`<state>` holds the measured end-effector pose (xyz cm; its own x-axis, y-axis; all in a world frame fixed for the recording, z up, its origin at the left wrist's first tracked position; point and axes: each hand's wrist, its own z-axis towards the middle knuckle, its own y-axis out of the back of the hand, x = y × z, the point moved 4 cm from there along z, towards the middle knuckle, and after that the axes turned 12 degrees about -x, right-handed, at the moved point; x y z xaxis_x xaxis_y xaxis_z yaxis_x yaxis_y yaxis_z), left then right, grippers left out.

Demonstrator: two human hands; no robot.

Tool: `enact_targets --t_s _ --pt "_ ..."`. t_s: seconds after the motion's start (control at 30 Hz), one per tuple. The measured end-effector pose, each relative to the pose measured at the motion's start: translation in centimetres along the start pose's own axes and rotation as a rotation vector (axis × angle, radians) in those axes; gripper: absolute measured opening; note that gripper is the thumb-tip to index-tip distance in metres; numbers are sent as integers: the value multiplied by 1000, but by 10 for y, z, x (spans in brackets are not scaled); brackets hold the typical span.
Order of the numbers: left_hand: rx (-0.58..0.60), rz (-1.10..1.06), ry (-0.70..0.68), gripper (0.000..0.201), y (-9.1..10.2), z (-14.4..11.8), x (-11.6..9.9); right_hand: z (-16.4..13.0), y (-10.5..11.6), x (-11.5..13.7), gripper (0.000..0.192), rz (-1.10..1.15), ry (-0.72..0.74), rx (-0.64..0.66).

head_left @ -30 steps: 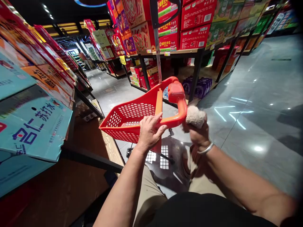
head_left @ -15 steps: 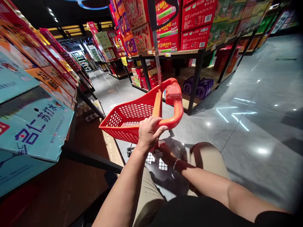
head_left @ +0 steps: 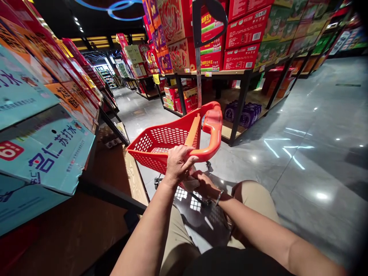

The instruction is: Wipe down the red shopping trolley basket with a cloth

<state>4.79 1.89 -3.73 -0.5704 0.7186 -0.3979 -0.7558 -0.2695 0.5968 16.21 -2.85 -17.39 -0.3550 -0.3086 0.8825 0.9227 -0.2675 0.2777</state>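
In the middle of the view stands an orange-red plastic shopping cart (head_left: pixel 161 137) with a hole-patterned basket and dark casters. My left hand (head_left: pixel 177 163) is closed over the near end of its curved handle (head_left: pixel 214 140). Just below, my right hand (head_left: pixel 204 184), a bracelet at its wrist, has its fingers curled close under the left hand, by the cart's rear side. What those fingers grip, if anything, is hidden. No goods show in the visible part of the basket. A metal pole (head_left: pixel 198 76) with a black loop on top rises behind the cart's far rim.
Blue cartons (head_left: pixel 51 153) are stacked close on my left, above a wooden shelf with a black frame. Ahead, a display rack holds red boxes (head_left: pixel 241 57), with purple shrink-wrapped packs (head_left: pixel 243 113) below. Shiny grey floor (head_left: pixel 310 172) stretches to the right.
The shelves and the basket's front sit slightly further right and lower in the view. My right hand has come up a little beneath the left, which still grips the handle.
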Motion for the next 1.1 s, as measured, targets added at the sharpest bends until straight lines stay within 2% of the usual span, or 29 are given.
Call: enact_targets --t_s 0.07,0.1,0.17,0.23,0.27,0.3,0.33,0.4,0.47,0.57,0.67,0.8,0.87,0.9,0.97,1.03,1.1 --pt "-2 13 13 66 4 -1 5 2 8 -17 13 96 -101 -29" --pt "-6 17 18 67 7 -1 7 5 19 -21 18 181 -176 -108" --pt "-26 24 26 71 14 -1 8 13 51 -18 36 371 -282 -363" --pt "-44 20 4 76 22 -1 1 17 88 3 52 497 -219 -659" --pt "-43 5 -22 78 26 0 -6 17 104 19 58 496 -117 -763" --pt "-30 -18 -63 79 28 1 -15 17 115 38 61 440 27 -799" --pt "5 -52 -107 77 29 2 -26 16 121 58 60 356 185 -762" --pt "51 -117 -154 71 29 3 -46 13 117 89 54 167 460 -572" --pt "59 -98 -149 64 29 3 -60 13 109 105 48 1 645 -447" --pt "48 -52 -175 64 28 1 -67 34 115 107 42 -212 790 -484" --pt "17 24 -223 59 28 -2 -64 91 143 97 33 -366 750 -488" --pt "-60 81 -229 52 26 -4 -57 181 181 78 37 -483 388 -378" --pt "-80 105 -241 51 22 -3 -54 203 185 78 37 -480 276 -309" --pt "-88 119 -249 51 20 -2 -54 204 182 83 36 -475 257 -265" --pt "-108 137 -266 49 18 0 -52 189 166 100 37 -477 276 -166" --pt "-132 154 -280 46 17 2 -50 158 143 124 36 -498 362 -72" --pt "-146 162 -287 41 18 3 -48 124 121 147 33 -507 516 31"
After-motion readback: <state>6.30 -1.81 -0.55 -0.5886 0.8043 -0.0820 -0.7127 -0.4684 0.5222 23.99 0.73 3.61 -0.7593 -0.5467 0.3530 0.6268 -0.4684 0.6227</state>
